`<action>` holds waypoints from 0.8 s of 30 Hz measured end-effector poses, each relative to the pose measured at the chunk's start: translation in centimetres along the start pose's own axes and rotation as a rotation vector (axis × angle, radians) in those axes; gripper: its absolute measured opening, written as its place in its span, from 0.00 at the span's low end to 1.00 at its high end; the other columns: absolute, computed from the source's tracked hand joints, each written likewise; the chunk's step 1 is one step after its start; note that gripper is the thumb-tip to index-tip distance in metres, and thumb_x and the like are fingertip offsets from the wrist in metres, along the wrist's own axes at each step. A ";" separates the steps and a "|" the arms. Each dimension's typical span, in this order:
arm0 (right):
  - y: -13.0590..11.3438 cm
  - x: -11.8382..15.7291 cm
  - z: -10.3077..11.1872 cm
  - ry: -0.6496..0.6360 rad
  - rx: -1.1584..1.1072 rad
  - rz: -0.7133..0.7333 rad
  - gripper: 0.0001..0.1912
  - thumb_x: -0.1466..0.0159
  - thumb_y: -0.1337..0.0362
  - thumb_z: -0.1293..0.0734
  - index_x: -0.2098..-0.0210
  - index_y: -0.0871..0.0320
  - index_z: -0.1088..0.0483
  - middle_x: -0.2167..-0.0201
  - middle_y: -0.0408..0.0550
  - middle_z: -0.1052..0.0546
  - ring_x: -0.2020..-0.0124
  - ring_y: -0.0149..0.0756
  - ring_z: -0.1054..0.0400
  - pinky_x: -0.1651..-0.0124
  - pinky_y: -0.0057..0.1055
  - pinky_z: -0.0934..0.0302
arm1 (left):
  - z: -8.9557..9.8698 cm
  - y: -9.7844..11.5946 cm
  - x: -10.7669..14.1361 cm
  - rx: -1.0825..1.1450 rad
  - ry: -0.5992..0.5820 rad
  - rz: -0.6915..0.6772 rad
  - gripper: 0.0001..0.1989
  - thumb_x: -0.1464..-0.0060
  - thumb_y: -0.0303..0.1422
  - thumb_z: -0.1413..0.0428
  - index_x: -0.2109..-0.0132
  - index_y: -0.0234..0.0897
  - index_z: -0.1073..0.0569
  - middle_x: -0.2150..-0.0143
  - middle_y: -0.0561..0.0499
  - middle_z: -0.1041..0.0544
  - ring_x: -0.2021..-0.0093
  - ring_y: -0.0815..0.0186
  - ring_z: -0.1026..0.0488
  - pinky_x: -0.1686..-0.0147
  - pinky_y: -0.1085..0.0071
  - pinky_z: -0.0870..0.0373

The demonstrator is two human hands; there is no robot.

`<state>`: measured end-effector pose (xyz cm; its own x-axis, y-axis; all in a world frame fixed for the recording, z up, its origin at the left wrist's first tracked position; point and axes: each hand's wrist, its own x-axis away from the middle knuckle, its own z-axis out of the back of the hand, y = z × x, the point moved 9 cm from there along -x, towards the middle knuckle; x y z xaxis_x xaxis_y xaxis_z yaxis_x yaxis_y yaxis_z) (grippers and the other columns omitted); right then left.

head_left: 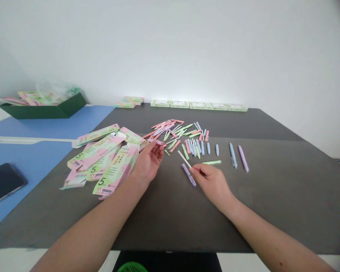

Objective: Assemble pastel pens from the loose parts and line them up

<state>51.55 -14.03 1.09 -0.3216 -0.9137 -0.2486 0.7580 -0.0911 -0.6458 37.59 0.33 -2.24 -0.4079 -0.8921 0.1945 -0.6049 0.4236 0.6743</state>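
Observation:
My left hand (150, 160) pinches a short purple pen part (156, 142) between thumb and fingers, at the near edge of the pen pile. Between the fingertips of my right hand (212, 181) is a thin white pen refill (183, 156), its tip pointing up and to the left. A purple pen barrel (189, 175) lies on the table just beside my right fingertips. Behind both hands spreads a loose heap of pink, green, blue and purple pen parts (187, 147) with white refills among them. A green pen barrel (212, 162) rests just beyond my right hand.
Pink and green cardboard boxes (113, 172) lie piled at the left. A blue pen (233, 155) and a purple pen (243, 158) lie to the right. Several flat boxes (198, 105) line the wall. A dark green tray (45, 112) and a phone (5, 183) are far left.

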 end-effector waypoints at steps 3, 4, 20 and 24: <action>0.1 0.1 0.4 0.032 -0.043 -0.021 0.16 0.37 0.57 0.41 0.74 0.57 0.29 0.79 0.42 0.27 0.75 0.31 0.34 0.72 0.26 0.46 | -1.8 -1.2 1.2 0.156 -0.118 0.178 0.05 0.45 0.27 0.48 0.67 0.32 0.29 0.71 0.53 0.25 0.75 0.77 0.28 0.72 0.81 0.29; 0.2 0.1 0.5 0.046 -0.050 -0.029 0.16 0.37 0.57 0.41 0.74 0.57 0.29 0.79 0.42 0.27 0.75 0.31 0.35 0.72 0.26 0.46 | -2.5 -1.5 1.8 0.200 -0.157 0.230 0.06 0.44 0.28 0.49 0.67 0.33 0.29 0.71 0.53 0.25 0.75 0.77 0.28 0.72 0.81 0.29; -0.5 0.4 0.7 0.065 -0.094 0.025 0.14 0.36 0.57 0.40 0.72 0.57 0.30 0.77 0.42 0.28 0.73 0.32 0.35 0.68 0.27 0.45 | -3.1 -1.2 2.7 0.169 -0.186 0.178 0.07 0.43 0.28 0.50 0.66 0.33 0.28 0.70 0.53 0.24 0.74 0.77 0.28 0.72 0.81 0.28; -1.1 0.5 0.7 0.069 -0.073 0.094 0.13 0.36 0.59 0.40 0.72 0.57 0.30 0.76 0.43 0.28 0.73 0.32 0.34 0.69 0.27 0.45 | -2.2 -0.7 2.1 0.040 -0.115 0.047 0.05 0.47 0.27 0.48 0.67 0.32 0.28 0.65 0.50 0.22 0.71 0.75 0.26 0.69 0.81 0.28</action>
<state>50.93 -14.63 2.19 -0.2907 -0.8873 -0.3580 0.7440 0.0257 -0.6677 38.64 -2.16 -0.73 -0.5110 -0.8479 0.1412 -0.6087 0.4729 0.6370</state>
